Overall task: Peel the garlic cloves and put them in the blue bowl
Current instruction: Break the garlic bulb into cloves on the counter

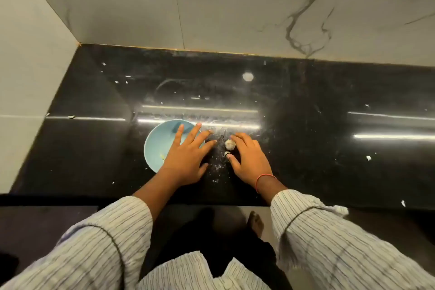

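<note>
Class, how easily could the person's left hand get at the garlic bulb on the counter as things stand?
Probably easily. The left hand lies open, fingers spread over the blue bowl's right edge; only bare black counter separates them from the garlic bulb. The right hand already curls beside it, though.

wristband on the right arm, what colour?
Orange-red wristband, clearest in the head view.

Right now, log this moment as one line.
left hand: open above blue bowl | right hand: fingers by garlic on counter | peeling: ongoing
</note>
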Motion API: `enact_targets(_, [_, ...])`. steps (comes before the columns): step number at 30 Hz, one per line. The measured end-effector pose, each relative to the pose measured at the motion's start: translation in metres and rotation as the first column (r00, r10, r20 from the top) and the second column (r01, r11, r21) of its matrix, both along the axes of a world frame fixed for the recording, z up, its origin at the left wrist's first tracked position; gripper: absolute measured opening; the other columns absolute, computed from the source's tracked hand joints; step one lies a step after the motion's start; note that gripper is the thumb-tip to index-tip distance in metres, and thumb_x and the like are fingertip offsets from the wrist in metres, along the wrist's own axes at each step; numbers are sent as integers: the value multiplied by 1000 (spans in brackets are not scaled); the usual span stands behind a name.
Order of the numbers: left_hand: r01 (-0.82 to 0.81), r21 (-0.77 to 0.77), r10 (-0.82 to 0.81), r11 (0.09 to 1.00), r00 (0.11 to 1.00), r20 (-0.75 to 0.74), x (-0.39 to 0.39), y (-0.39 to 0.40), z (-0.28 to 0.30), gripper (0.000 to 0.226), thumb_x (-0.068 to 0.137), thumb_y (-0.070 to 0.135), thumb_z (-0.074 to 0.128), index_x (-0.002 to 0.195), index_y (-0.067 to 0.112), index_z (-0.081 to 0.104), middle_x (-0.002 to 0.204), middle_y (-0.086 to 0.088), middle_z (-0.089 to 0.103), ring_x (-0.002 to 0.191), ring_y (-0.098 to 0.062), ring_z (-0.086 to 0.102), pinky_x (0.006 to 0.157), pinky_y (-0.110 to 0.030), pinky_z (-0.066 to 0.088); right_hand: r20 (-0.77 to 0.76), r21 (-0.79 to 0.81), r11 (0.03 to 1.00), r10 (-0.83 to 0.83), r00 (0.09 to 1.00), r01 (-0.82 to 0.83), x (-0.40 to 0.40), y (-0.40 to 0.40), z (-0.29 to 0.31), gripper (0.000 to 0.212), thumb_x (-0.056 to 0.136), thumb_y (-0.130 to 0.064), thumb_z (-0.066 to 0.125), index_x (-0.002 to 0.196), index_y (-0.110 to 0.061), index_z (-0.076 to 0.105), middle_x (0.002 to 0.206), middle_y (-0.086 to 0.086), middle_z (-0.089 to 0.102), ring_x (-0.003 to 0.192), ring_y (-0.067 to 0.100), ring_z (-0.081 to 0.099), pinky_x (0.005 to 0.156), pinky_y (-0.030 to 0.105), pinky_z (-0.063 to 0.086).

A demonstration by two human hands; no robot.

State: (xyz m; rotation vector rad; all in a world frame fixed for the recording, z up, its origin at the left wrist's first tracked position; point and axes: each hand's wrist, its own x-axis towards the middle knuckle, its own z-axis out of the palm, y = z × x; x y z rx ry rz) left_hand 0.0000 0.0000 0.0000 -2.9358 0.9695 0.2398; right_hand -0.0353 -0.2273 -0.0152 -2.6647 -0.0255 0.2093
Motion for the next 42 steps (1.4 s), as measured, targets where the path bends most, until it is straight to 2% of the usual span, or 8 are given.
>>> enact_targets(6, [26, -424, -7, 905, 999, 45, -17, -28, 18, 79, 100, 43, 59, 164, 11, 28, 176, -8, 11, 164, -27, -1, 132, -46, 15, -6, 94, 995, 46, 999, -45, 24, -7, -10, 43, 97, -34, 69, 138, -23, 60, 129, -3, 57, 119, 21, 58, 99, 40, 51])
enact_targets(13, [-176, -758, 21, 628, 978, -209, -2, -78, -43, 65, 108, 22, 53, 166, 16, 24, 173, 18, 12, 163, -11, -8, 131, -34, 11, 181, 554, 831, -179, 967, 50, 25, -26, -45, 34, 87, -17, 79, 119, -23, 70, 110, -14, 67, 88, 1, 65, 79, 15, 49])
enact_targets(18, [-304, -818, 107, 488, 951, -290, 11, -73, -77, 52, 106, 47, 42, 153, 27, 50, 148, 6, 57, 146, -13, 45, 120, -44, 38, 140, 777, 629, -197, 970, 16, 19, -28, -48, 33, 92, -27, 80, 123, -23, 70, 96, -11, 74, 86, 16, 72, 81, 35, 63])
enact_targets(22, [-206, -889, -39, 409, 969, -242, 14, -72, -87, 39, 111, 28, 40, 144, 23, 60, 130, 7, 70, 127, -17, 63, 117, -45, 42, 318, 682, 721, -146, 937, -119, 16, -29, -64, 26, 103, -29, 68, 127, -19, 71, 112, -12, 75, 105, 10, 72, 89, 37, 60])
enact_targets(28, [-207, -813, 80, 545, 977, -196, 13, -73, -93, 43, 108, 42, 24, 99, 48, 66, 101, 17, 73, 114, 8, 58, 125, -41, -14, 507, 525, 817, -75, 858, -239, 14, -23, -71, 27, 109, -30, 56, 128, -20, 73, 110, -16, 74, 101, -2, 70, 88, 32, 58])
enact_targets(36, [-136, -822, 82, 553, 991, -109, -9, -71, -87, 47, 110, 49, 23, 128, 41, 65, 113, 9, 75, 110, -8, 64, 127, -59, 17, 642, 264, 929, 31, 766, -259, -13, -6, -70, 35, 109, -29, 50, 129, -11, 73, 113, 10, 75, 104, 21, 70, 96, 45, 54])
enact_targets(39, [-130, -874, 26, 468, 991, -133, -12, -67, -84, 44, 109, 49, 31, 122, 34, 70, 111, 7, 75, 105, -12, 68, 105, -47, 50, 622, 237, 936, 58, 780, -259, -23, -1, -63, 39, 107, -35, 50, 130, -11, 71, 112, 17, 72, 107, 29, 68, 99, 50, 52])
enact_targets(42, [-168, -906, -28, 389, 981, -194, -14, -65, -83, 38, 113, 41, 35, 107, 34, 72, 93, 12, 71, 84, -1, 63, 87, -35, 52, 620, 299, 919, 18, 784, -257, -26, 0, -61, 35, 108, -32, 57, 135, -14, 70, 121, 13, 73, 112, 21, 70, 103, 47, 53])
